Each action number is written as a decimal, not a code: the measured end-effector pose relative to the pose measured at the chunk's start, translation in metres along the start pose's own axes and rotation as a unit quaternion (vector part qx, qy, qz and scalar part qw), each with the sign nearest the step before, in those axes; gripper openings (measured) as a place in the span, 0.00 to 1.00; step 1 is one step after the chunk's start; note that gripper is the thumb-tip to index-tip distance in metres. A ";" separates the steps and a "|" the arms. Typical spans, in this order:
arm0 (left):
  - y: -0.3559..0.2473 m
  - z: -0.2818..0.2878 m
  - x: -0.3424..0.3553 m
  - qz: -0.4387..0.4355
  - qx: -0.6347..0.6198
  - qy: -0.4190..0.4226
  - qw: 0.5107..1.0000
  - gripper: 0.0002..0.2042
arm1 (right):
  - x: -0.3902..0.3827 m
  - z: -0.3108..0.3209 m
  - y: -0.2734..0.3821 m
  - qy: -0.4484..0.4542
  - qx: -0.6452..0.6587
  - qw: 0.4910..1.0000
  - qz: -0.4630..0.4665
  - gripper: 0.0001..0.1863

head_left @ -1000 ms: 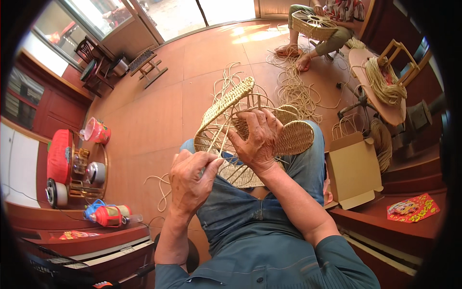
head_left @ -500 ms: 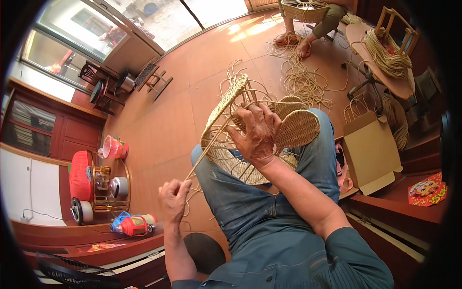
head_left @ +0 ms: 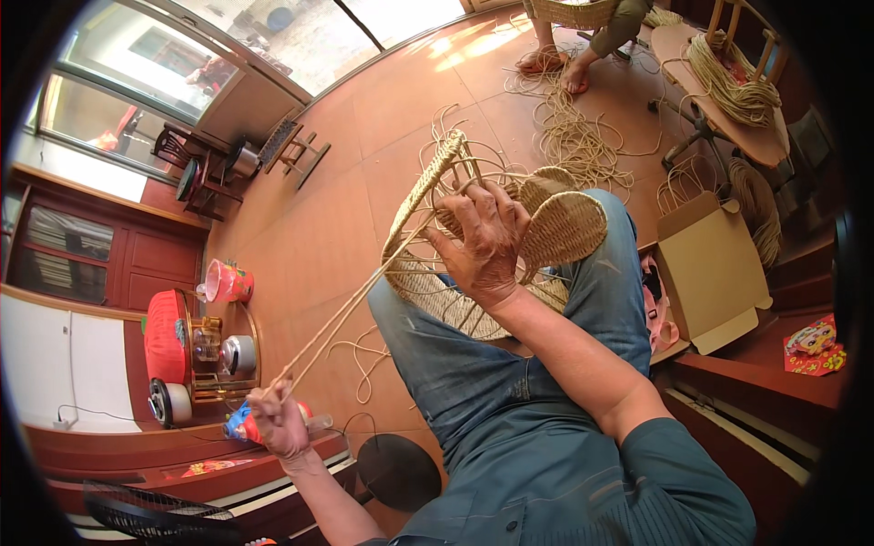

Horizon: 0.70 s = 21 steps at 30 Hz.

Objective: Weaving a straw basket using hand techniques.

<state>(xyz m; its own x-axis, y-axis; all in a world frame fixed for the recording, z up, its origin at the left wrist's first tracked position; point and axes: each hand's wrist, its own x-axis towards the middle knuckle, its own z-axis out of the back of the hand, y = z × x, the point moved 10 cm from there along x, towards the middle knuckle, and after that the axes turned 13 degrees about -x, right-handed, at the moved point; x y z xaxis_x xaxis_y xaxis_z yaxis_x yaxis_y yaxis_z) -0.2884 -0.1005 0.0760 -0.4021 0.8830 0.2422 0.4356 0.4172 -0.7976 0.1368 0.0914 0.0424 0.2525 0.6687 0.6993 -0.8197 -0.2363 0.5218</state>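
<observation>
A woven basket-like piece of straw-coloured cord (head_left: 575, 227) rests between my knees, with rounded woven lobes on its right and an upright braided edge on its left. My right hand (head_left: 484, 244) is bent over its middle, fingers curled around the strands and frame there; the fingertips are partly hidden. Out to the lower left, my left hand (head_left: 279, 423) is closed on cord (head_left: 339, 315), which runs taut as two strands up to the braided edge. Loose cord ends stick out at the top of the piece.
Tangled cord (head_left: 583, 141) lies on the floor ahead, by a seated person's bare feet (head_left: 575, 76). An open cardboard box (head_left: 713, 273) is at my right, below a board with a cord coil (head_left: 736, 86). A black round stool (head_left: 399, 471) and pink bucket (head_left: 228, 280) are leftward.
My left hand has pulled down and to the left, drawing out a longer stretch of cord. The right hand stays on the woven piece. The view has shifted slightly.
</observation>
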 end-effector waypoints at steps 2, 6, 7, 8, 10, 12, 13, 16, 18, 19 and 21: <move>-0.004 0.009 0.001 0.026 -0.118 0.000 0.993 0.23 | 0.000 -0.001 -0.002 0.004 0.003 1.000 -0.011 0.20; -0.013 0.027 -0.005 0.058 0.017 -0.005 0.998 0.22 | -0.001 -0.001 -0.002 -0.003 0.003 1.000 -0.007 0.20; -0.023 0.040 -0.006 0.023 0.073 -0.053 0.996 0.23 | -0.001 -0.001 -0.002 -0.005 0.004 1.000 -0.007 0.20; -0.023 0.050 -0.008 0.030 0.094 -0.090 0.991 0.23 | 0.000 -0.002 -0.002 -0.005 0.007 1.000 -0.008 0.19; -0.074 0.031 -0.018 -0.198 0.616 -0.136 0.750 0.24 | 0.000 -0.002 -0.002 -0.003 0.008 1.000 -0.008 0.19; -0.096 0.035 -0.031 -0.248 0.622 -0.192 0.717 0.24 | 0.000 -0.002 -0.002 -0.002 0.007 1.000 -0.009 0.19; -0.109 0.038 -0.040 -0.279 0.631 -0.239 0.684 0.25 | 0.000 -0.002 -0.002 -0.002 0.008 1.000 -0.009 0.20; -0.147 0.067 -0.057 -0.275 0.540 -0.347 0.716 0.24 | 0.000 -0.002 -0.001 0.006 0.012 1.000 -0.018 0.19; -0.164 0.072 -0.067 -0.285 0.554 -0.374 0.687 0.26 | 0.000 -0.004 -0.002 0.014 0.011 0.999 -0.030 0.19; -0.173 0.073 -0.072 -0.291 0.562 -0.387 0.670 0.27 | 0.000 -0.003 -0.001 0.006 0.015 0.999 -0.031 0.19; -0.184 0.073 -0.075 -0.304 0.545 -0.388 0.678 0.30 | 0.000 -0.002 0.000 -0.006 0.027 0.999 -0.035 0.15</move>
<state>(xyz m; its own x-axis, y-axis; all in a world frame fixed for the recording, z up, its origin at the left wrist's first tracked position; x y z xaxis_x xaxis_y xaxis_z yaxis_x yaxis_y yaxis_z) -0.3969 -0.2592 0.1642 -0.7275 0.0644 0.6831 -0.6849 -0.1271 -0.7175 0.1360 0.0935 0.0413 0.3141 0.6771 0.6655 -0.7712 -0.2269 0.5947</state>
